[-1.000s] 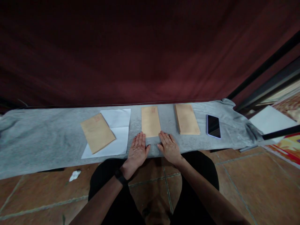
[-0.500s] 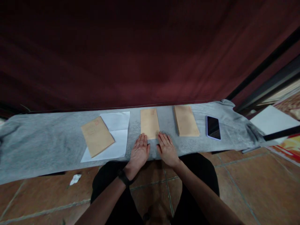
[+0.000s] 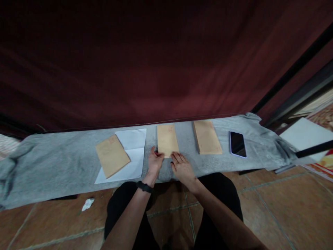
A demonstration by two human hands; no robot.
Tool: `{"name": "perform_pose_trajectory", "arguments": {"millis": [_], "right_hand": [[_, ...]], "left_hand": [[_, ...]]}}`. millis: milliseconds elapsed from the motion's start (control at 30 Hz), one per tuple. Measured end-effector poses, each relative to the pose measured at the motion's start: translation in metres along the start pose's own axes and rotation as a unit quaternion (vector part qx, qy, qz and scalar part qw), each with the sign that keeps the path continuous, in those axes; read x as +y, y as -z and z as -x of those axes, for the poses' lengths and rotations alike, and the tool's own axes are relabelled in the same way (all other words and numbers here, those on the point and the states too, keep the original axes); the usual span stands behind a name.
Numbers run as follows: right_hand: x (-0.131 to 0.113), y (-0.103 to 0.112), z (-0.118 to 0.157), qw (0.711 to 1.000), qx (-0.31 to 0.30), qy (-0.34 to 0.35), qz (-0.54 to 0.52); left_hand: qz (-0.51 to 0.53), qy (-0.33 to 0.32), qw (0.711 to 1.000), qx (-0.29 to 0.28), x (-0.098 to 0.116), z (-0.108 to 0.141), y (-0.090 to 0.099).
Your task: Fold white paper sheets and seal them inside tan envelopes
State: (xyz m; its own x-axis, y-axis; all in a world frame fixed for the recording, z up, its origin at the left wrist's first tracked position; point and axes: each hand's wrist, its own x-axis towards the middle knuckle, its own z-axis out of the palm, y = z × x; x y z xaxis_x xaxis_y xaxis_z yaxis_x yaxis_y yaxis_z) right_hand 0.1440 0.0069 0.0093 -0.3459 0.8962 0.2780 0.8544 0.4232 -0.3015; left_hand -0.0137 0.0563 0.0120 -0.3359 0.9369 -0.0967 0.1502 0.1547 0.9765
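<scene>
A brown paper envelope [image 3: 167,139] with a small reddish mark in its upper right corner lies flat on the grey cloth, between my hands. My left hand [image 3: 155,163], with a black band on the wrist, is turned on its side at the envelope's lower left corner. Its fingers close on that corner, partly hiding it. Across the lower right corner, my right hand [image 3: 183,169] rests palm down with fingers stretched out, touching the paper.
A stack of brown envelopes [image 3: 208,137] lies to the right, with a phone [image 3: 237,144] beyond it. On the left, more brown envelope paper [image 3: 112,156] overlaps a creased white sheet [image 3: 137,156]. The grey cloth [image 3: 65,156] covers a narrow bench before a dark red curtain [image 3: 156,69].
My left hand has turned from lying flat to gripping the envelope's lower left corner. My right hand has shifted slightly left onto its lower edge. The view has tilted a little.
</scene>
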Motion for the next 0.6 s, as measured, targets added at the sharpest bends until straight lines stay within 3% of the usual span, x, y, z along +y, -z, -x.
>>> {"name": "perform_pose_trajectory", "arguments": {"millis": [233,300,367,433,533,600], "right_hand": [[-0.003,0.015,-0.011,0.997,0.034,-0.059,-0.036],[0.001,0.019,-0.015,0.988,0.058,-0.095,-0.11],[0.006,0.02,-0.017,0.955,0.098,-0.147,-0.24],[0.008,0.017,-0.017,0.879,0.137,-0.212,-0.404],[0.003,0.01,-0.014,0.704,0.128,-0.292,-0.634],[-0.005,0.005,-0.009,0.602,0.093,-0.316,-0.728]], "left_hand": [[0.062,-0.029,0.995,-0.07,0.044,0.02,-0.014],[0.07,-0.058,0.99,-0.106,0.057,0.028,-0.021],[0.081,-0.078,0.987,-0.115,0.063,0.035,-0.027],[0.082,-0.064,0.991,-0.084,0.061,0.04,-0.028],[0.086,0.015,0.995,-0.043,0.043,0.046,-0.022],[0.111,0.06,0.989,-0.08,0.03,0.05,-0.017]]}}
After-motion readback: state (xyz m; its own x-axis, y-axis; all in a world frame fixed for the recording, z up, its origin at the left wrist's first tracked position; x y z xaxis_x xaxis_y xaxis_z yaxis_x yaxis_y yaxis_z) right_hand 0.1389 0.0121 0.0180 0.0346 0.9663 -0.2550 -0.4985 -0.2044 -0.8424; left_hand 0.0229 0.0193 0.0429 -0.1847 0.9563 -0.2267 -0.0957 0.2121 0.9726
